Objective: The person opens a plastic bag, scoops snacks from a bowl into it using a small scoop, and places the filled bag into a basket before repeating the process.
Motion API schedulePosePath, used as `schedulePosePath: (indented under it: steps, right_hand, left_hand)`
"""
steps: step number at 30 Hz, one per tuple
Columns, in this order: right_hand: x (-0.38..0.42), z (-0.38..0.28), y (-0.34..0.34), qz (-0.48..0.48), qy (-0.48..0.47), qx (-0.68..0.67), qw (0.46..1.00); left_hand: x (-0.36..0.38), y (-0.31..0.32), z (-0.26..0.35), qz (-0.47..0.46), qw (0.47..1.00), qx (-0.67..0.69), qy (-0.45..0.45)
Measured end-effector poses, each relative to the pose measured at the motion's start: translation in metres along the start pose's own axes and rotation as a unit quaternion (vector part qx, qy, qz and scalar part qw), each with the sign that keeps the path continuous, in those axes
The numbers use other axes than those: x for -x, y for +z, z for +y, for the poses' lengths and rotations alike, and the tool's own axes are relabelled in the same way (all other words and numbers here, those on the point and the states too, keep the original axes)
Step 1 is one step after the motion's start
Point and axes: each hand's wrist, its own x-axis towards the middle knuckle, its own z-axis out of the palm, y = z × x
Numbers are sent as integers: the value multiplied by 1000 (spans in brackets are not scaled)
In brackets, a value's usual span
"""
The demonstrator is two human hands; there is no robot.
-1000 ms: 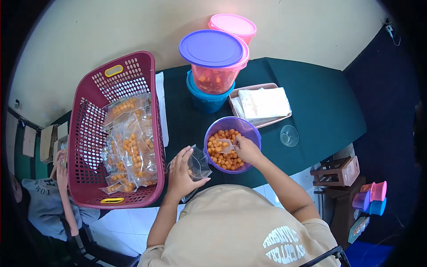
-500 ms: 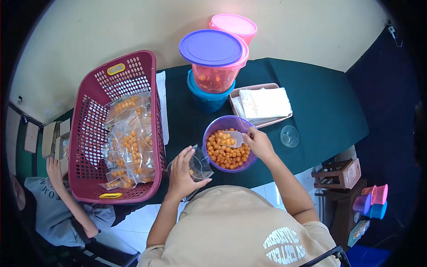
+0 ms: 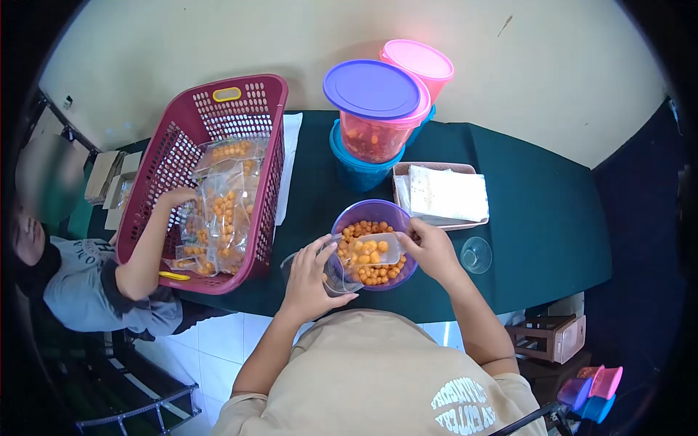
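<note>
My right hand [image 3: 432, 254] grips a clear plastic scoop [image 3: 395, 249] by its handle. Orange ball-shaped snacks fill the scoop, which is over the purple bowl [image 3: 373, 206] and tilted towards my left hand. More orange balls [image 3: 374, 277] lie in the bowl. With fingers and thumb spread around it, my left hand [image 3: 309, 285] holds a clear plastic bag [image 3: 339, 279] at the bowl's left side. The bag's mouth faces the scoop; its contents are hard to make out.
A maroon basket [image 3: 278, 156] with several filled bags [image 3: 227, 207] stands left; a co-worker's hand [image 3: 178, 197] reaches into it. Lidded tubs [image 3: 374, 134] are stacked behind the bowl. To the right are a tray [image 3: 402, 168] of white packets [image 3: 447, 192] and a glass cup [image 3: 476, 255].
The filled scoop has risen from the snacks and come close to the bag's mouth. The co-worker's hand has moved from the boxes into the basket. My view has shifted slightly.
</note>
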Motion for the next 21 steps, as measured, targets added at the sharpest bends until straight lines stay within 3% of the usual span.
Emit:
schedulePosePath:
  steps: [2, 6, 12, 14, 15, 17, 18, 20, 21]
  right_hand:
    - [-2, -1, -7, -46, -21, 50, 997]
    - [-5, 10, -19, -69, -42, 0, 997]
    - [-8, 7, -44, -54, -118, 66, 989]
    - [-8, -1, -54, -48, -187, 94, 977]
    - [-8, -8, -58, -49, -188, 91, 977]
    - [-7, -23, -70, -5, -355, 142, 924]
    - [-8, -32, -76, -7, -353, 138, 926]
    - [-16, -50, -95, -25, -554, 166, 816]
    - [-19, -57, -104, -25, -559, 166, 812]
  left_hand:
    - [0, 7, 9, 7, 1000, -9, 8]
    - [-2, 18, 26, 28, 999, -18, 4]
    - [-8, 34, 58, 41, 999, -15, -18]
    - [-11, 40, 63, 45, 999, -13, -26]
    - [-14, 44, 62, 45, 997, 54, -33]
    - [-21, 43, 69, 37, 991, 120, -45]
    - [-30, 34, 80, 19, 978, 201, -55]
    - [-46, 23, 84, -16, 943, 324, -79]
    - [-54, 19, 85, -10, 944, 321, -78]
